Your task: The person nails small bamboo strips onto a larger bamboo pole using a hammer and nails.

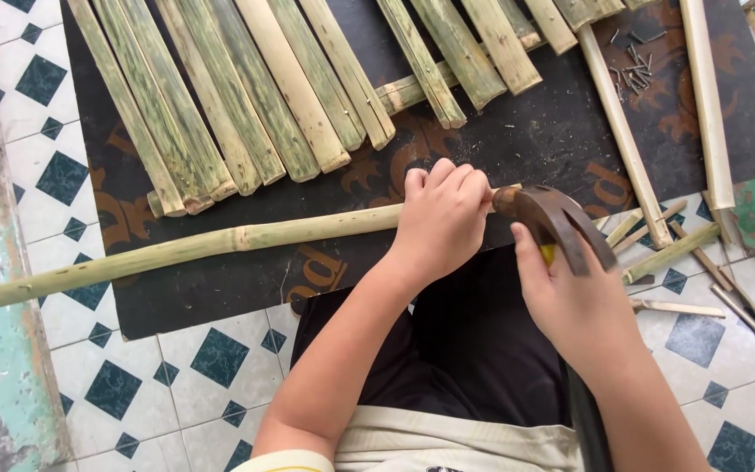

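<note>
A long round bamboo pole [194,248] lies across the black mat [517,140] and the tiled floor, running left to right. My left hand [441,220] is closed over the pole near its right end. My right hand [574,301] grips a rusty claw hammer [557,223] close under its head. The hammer head sits right beside my left hand's fingers, at the pole's right end. Whether a nail is under my fingers is hidden.
Several split green bamboo slats [246,105] lie side by side on the mat behind the pole. A heap of nails [633,70] lies at the upper right between two pale bamboo strips [622,131]. Short bamboo offcuts [675,249] litter the tiles at right.
</note>
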